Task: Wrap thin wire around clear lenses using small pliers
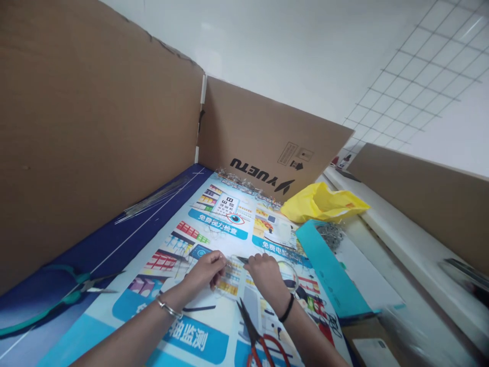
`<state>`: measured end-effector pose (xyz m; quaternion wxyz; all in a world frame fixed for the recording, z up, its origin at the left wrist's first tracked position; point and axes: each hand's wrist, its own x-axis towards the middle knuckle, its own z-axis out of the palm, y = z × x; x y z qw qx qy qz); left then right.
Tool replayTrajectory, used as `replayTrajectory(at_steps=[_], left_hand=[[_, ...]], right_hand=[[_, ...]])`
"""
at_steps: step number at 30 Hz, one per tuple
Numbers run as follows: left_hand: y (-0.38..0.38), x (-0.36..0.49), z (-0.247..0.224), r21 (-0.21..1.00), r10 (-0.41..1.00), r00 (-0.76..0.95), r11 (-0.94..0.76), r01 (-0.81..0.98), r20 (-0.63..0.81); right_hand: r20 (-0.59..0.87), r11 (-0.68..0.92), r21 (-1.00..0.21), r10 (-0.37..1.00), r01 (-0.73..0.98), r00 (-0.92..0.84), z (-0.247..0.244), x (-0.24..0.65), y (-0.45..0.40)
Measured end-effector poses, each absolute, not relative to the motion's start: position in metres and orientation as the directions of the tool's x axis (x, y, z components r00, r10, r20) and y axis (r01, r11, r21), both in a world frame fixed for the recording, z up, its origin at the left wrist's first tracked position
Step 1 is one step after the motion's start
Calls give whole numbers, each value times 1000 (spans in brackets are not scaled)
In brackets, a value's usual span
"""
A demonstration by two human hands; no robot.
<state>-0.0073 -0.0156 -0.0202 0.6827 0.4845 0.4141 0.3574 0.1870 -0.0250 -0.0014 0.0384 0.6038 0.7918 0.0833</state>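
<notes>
My left hand (214, 267) is closed in a pinch above the printed sheet; what sits between its fingertips is too fine to make out. Just to its right, my right hand (264, 272) is wrapped round a tool with a dark pointed tip (242, 259), the rest of it hidden by the fingers. Beside the right wrist shows a pale, clear ring (294, 278). Red-handled scissors (256, 334) lie with parted blades below the hands. Scissors with teal handles (82, 286) lie open at the left.
Cardboard panels (103, 117) stand at the left and back. Thin wires (156, 200) lie along the left panel, with small wire pieces (248, 186) at the back. On the right are a yellow bag (321, 201) and a teal box (332, 278) holding a grey wire tangle (329, 234).
</notes>
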Motion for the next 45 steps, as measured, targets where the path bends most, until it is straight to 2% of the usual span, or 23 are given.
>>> replayTrajectory(at_steps=[6, 10, 15, 21, 27, 36, 42, 45], left_hand=[[-16, -7, -23, 958, 901, 392, 253, -133, -184], [-17, -7, -20, 949, 900, 397, 266, -170, -181], [-23, -8, -11, 931, 870, 465, 294, -217, -167], [-27, -9, -8, 913, 824, 546, 329, -241, -152], [-26, -5, -11, 879, 819, 543, 385, -282, -184], [-29, -2, -5, 840, 825, 541, 404, -361, -164], [-29, 0, -5, 931, 908, 400, 248, -269, -126], [-27, -1, -6, 983, 959, 272, 125, -137, -84]], right_hand=[[75, 221, 43, 972, 974, -224, -2, 192, -29], [103, 219, -154, 973, 963, -205, -4, 191, -38], [152, 278, -406, 960, 871, -235, -11, 178, -47], [192, 301, -594, 954, 747, -231, -18, 170, -46], [169, 281, -681, 959, 676, -229, -20, 173, -46], [142, 264, -736, 960, 623, -240, -19, 174, -47], [123, 231, -762, 969, 604, -216, -17, 176, -47], [86, 194, -783, 975, 591, -206, -17, 181, -47]])
